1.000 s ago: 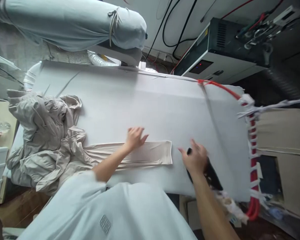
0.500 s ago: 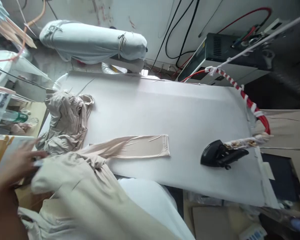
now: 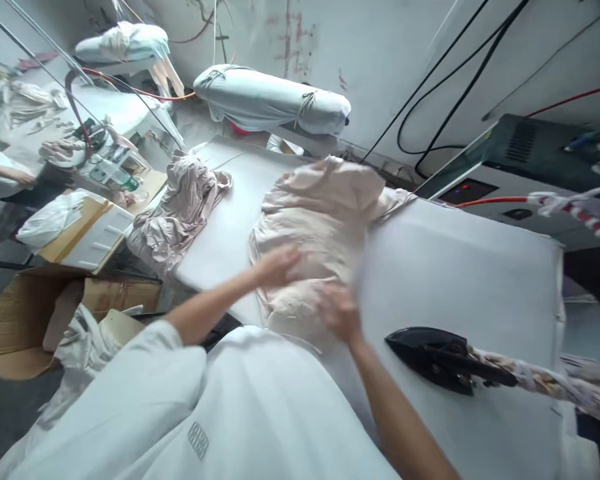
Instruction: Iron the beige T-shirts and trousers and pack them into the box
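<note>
A beige garment lies rumpled across the middle of the white padded ironing table, reaching its far edge. My left hand is on or just above the garment's left near part, smeared by motion. Close to the garment's near right side is my right hand, also blurred. Whether either hand's fingers grip the cloth I cannot tell. A black iron rests on the table to the right of my right hand, its cloth-wrapped hose running off to the right.
A crumpled heap of beige cloth lies on the table's left end. An open cardboard box stands at the lower left. Behind the table is a padded pressing arm, with a grey machine at the right. Another person's arm shows at the far left.
The beige garment has come from my lap and the near left onto the middle of the table. Both hands are now over it. The view has swung left.
</note>
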Action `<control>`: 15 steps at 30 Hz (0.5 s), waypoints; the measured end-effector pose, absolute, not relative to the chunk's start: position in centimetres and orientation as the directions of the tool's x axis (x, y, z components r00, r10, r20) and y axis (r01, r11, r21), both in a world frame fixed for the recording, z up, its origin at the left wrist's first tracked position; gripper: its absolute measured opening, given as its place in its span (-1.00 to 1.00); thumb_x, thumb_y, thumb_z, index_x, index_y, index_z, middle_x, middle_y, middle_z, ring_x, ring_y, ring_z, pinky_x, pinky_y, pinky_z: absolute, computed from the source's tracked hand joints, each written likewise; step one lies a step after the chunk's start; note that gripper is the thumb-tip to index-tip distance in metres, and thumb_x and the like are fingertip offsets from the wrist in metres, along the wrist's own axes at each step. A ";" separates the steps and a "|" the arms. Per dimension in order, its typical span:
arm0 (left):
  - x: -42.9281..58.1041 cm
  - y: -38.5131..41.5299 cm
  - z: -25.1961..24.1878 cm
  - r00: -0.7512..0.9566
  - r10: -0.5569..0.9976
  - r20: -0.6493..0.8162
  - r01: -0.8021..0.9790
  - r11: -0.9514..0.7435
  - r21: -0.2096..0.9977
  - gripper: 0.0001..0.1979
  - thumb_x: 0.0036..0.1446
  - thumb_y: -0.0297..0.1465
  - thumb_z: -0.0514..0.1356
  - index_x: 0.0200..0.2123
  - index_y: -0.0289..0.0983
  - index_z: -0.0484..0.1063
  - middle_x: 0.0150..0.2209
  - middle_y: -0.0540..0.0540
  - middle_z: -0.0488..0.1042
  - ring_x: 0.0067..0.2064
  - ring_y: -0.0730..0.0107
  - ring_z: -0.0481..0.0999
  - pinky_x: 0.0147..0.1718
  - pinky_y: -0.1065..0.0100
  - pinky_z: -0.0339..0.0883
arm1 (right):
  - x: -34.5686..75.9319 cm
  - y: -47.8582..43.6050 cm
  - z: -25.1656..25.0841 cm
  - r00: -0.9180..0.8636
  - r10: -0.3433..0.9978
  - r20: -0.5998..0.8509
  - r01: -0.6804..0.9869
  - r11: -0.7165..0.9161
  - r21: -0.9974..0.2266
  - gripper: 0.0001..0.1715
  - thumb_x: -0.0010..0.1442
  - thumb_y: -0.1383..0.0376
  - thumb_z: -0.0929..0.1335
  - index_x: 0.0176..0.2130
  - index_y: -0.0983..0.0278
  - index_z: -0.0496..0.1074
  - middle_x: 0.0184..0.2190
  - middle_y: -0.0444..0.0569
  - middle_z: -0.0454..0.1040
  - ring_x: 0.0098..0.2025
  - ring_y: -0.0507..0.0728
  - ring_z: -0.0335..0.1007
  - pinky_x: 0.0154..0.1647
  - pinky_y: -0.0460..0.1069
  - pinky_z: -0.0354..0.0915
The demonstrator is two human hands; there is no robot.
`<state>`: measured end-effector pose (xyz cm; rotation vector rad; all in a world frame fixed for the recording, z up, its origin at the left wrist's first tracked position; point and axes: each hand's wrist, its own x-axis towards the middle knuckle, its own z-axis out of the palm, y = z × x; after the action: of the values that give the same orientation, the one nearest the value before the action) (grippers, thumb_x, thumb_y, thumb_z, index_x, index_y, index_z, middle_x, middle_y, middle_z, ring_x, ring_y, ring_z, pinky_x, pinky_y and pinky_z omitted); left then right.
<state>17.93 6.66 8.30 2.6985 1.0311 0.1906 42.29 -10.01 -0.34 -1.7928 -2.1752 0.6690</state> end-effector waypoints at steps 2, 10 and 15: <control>16.6 -2.2 2.0 0.754 0.639 -0.156 0.638 -0.655 0.405 -0.67 0.31 -0.09 0.40 -0.05 -0.20 0.59 0.03 -0.33 0.65 0.07 0.06 0.68 0.15 0.19 0.54 | 42.2 -13.8 -2.6 -0.297 0.950 -0.094 0.816 0.202 -0.542 -0.64 0.39 0.21 0.49 0.16 0.11 0.64 0.21 0.10 0.58 0.24 0.34 0.48 0.31 0.21 0.43; 17.6 -8.4 -1.3 0.774 0.538 -0.334 0.586 -0.411 0.699 -0.57 0.34 -0.07 0.33 0.15 -0.16 0.60 -0.06 -0.13 0.66 0.02 0.14 0.64 0.08 0.23 0.48 | 44.1 -13.8 -3.5 -0.453 0.767 -0.455 0.662 -0.052 -0.747 -0.60 0.38 0.11 0.35 -0.41 0.27 0.53 -0.41 -0.01 0.52 -0.28 0.16 0.41 -0.17 0.00 0.33; 18.0 -2.2 0.4 0.367 0.909 -0.195 0.860 -0.252 0.443 -0.68 0.36 -0.30 0.28 0.11 -0.20 0.67 0.08 -0.25 0.61 0.03 0.08 0.64 0.07 0.19 0.48 | 44.4 -7.0 2.5 -0.320 0.892 -0.320 0.311 -0.220 -0.925 -0.35 0.33 -0.26 0.35 -0.28 0.27 0.51 -0.40 -0.01 0.50 -0.35 0.15 0.38 -0.27 -0.02 0.33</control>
<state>17.95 -2.16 0.40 2.1560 1.5293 0.1370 44.39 -6.95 2.51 -1.4310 -1.5554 1.5711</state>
